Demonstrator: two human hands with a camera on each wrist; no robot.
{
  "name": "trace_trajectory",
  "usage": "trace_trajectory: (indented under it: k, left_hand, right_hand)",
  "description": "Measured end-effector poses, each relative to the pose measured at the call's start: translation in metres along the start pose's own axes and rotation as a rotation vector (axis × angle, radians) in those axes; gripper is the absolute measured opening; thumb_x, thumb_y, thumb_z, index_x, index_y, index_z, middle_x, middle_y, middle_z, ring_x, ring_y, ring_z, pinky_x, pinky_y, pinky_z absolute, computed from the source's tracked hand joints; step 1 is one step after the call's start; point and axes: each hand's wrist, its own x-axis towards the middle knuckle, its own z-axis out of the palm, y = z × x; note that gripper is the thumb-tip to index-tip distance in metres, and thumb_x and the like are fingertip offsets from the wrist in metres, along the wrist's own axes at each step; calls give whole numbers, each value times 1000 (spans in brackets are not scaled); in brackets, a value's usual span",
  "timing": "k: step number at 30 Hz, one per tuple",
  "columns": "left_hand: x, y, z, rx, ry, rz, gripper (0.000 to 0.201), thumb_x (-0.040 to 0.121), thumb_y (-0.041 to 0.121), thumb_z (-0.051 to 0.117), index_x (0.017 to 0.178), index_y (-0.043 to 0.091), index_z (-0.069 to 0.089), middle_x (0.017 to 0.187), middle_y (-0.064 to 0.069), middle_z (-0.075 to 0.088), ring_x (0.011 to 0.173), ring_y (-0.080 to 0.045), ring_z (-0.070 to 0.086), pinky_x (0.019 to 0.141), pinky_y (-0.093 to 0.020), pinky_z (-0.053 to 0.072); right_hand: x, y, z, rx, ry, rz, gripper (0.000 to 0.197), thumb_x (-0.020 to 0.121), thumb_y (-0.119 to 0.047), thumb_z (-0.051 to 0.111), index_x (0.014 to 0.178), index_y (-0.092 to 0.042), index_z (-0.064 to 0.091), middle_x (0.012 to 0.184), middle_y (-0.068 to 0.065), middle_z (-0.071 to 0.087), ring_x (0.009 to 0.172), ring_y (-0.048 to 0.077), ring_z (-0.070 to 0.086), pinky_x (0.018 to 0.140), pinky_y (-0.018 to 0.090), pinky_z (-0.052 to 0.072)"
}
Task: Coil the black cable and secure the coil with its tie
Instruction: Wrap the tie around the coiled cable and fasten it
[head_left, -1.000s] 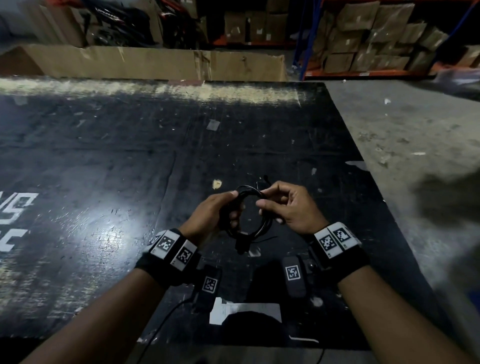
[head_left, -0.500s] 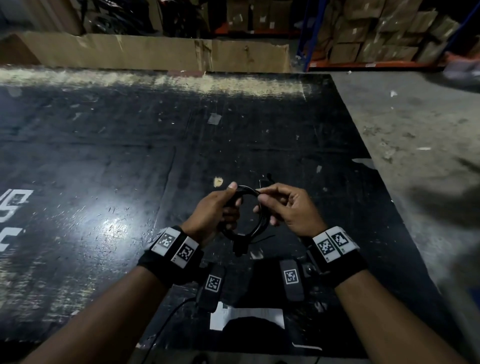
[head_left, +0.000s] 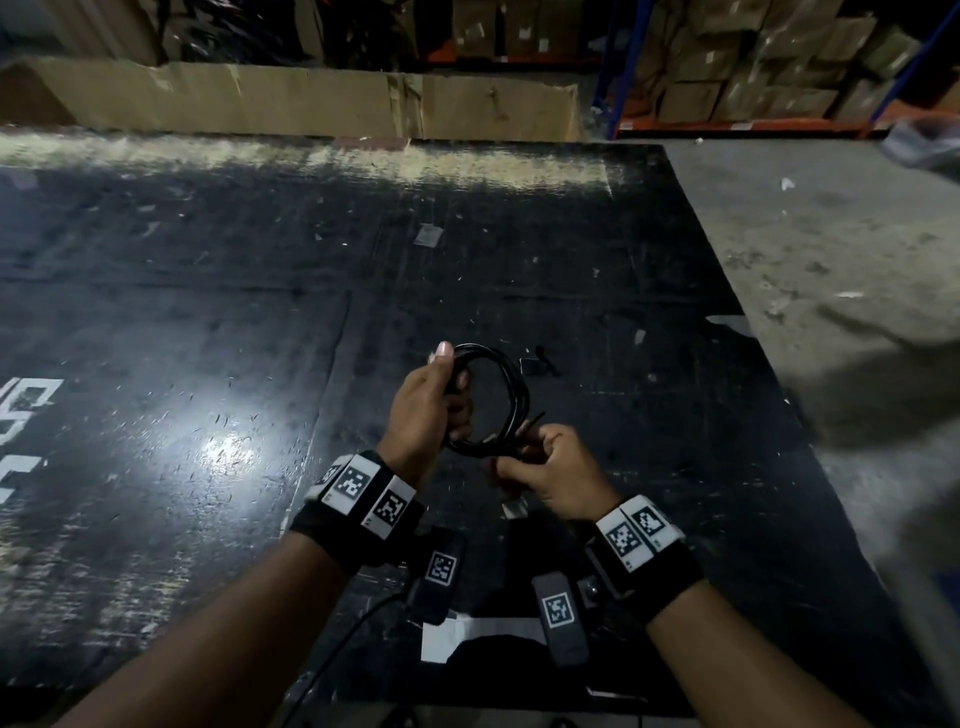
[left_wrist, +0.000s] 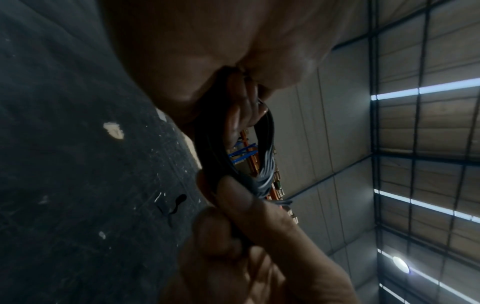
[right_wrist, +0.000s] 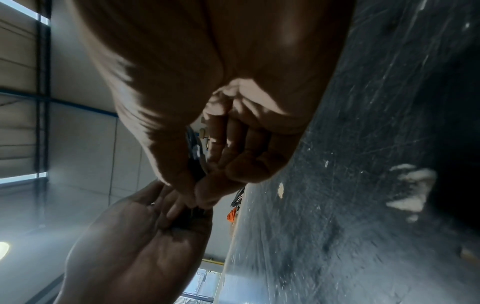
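The black cable (head_left: 511, 384) is wound into a small coil of several loops, held above the black table (head_left: 208, 312). My left hand (head_left: 428, 408) grips the coil's left side with the thumb pointing up along it. At the coil's lower right my right hand (head_left: 548, 467) pinches the bundled loops, and a thin black end (head_left: 535, 420) sticks out above its fingers. In the left wrist view the coil (left_wrist: 270, 133) runs from my left palm to the right hand's fingers (left_wrist: 246, 207). The right wrist view shows only a sliver of cable (right_wrist: 193, 152) between curled fingers.
A small thin black piece (head_left: 539, 360) lies on the table just beyond the coil. A white paper (head_left: 467, 631) sits near the front edge. The table's right edge (head_left: 769, 395) drops to a grey concrete floor. Cardboard (head_left: 291, 98) lines the far edge, with shelves of boxes behind.
My right hand has slid from the coil's top right down to its lower right. My left hand has shifted its grip, thumb now raised, and the coil stands more open to view.
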Motion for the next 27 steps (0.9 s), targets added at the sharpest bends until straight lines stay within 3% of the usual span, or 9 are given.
trace_trajectory:
  k: [4,13,18,22,25,27]
  left_hand:
    - [-2,6,-5,105,-36,-16,51,110,44,31,68,16,40,49,11,26,40,-4,21,39,-19,20]
    - [-7,11,-7,140,-128,-71,50,111,40,31,68,15,40,52,8,26,40,-5,22,39,-18,20]
    - [-4,12,-11,173,-125,-101,53,109,46,30,67,16,41,55,5,25,44,-8,21,41,-20,19]
    - [-3,10,-17,149,-62,-135,56,108,50,32,64,16,44,53,7,27,46,-9,20,41,-21,18]
    - [-4,9,-24,201,-35,-93,52,109,42,37,64,17,46,53,8,30,47,-9,21,44,-23,17]
    - [-5,7,-29,216,-11,-73,50,109,39,41,64,17,47,51,9,30,45,-8,22,46,-25,15]
  right_hand:
    - [-2,1,-6,47,4,-22,10,80,6,76,86,3,69,66,5,73,51,16,63,48,24,54]
    - [-5,3,-11,160,-45,-34,13,78,8,76,87,-1,72,66,4,71,52,12,62,49,22,53]
    - [-2,1,-14,166,-28,-45,22,77,6,78,97,8,70,71,6,73,53,11,62,48,22,53]
    - [-4,-4,-18,68,-131,-75,30,73,-10,84,101,-5,73,84,4,76,59,15,66,53,25,55]
    - [9,-7,-32,64,5,-26,33,83,-24,74,107,-1,69,74,5,74,52,14,66,48,22,48]
    - [29,-9,-47,4,168,22,25,89,-22,72,100,0,69,69,7,74,46,13,64,48,22,45]
